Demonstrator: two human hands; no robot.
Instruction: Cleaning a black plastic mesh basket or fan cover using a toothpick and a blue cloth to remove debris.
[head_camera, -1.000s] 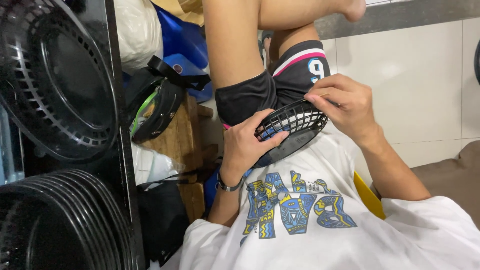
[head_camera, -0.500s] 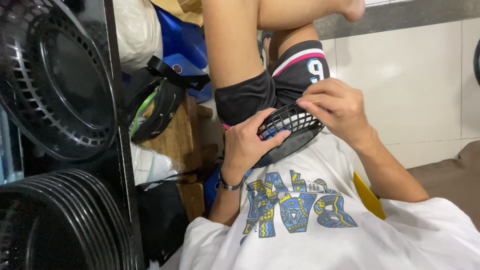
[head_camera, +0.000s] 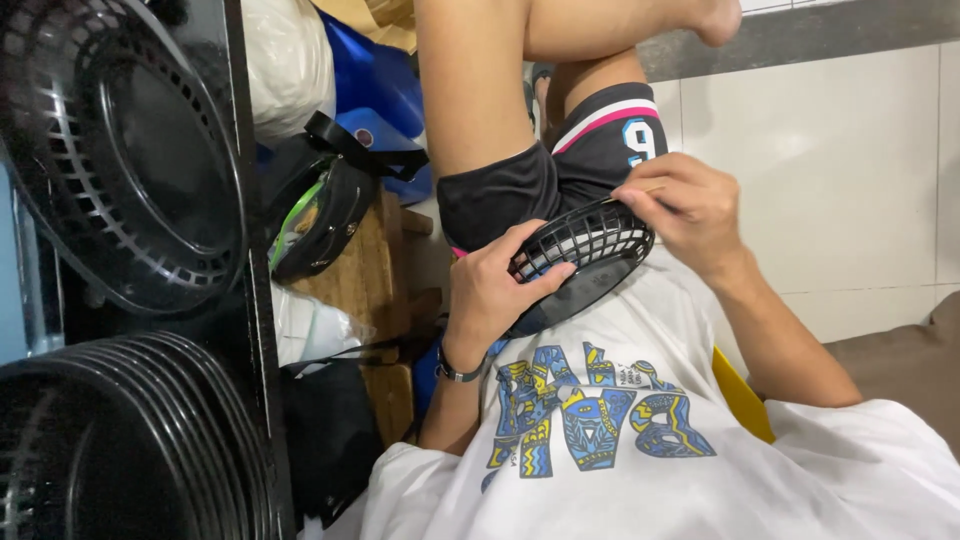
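White tiled floor fills the right side of the view, a grey strip running along its upper edge. Left side taken up by black plastic fan grilles: one large round grille stands upright against a dark frame, and below it a nested stack of grilles, rims close together. The person sits with a white printed shirt across the lower middle, blue and yellow pattern on it, and black shorts with pink and white trim above; bare legs cross at the top. Between the grilles and the legs: a white plastic bag, a blue bag, a black pouch with a green edge resting on a wooden block. A yellow edge shows beside the shirt, what it belongs to unclear. Small black fan grille lies in the lap, against the shorts hem and the shirt, tilted. Left hand is clamped on its near rim, thumb laid over the ribs; a dark band circles that wrist. Right hand pinches the far rim, fingertips curled over the edge. Hands apart, one at each end of the grille.
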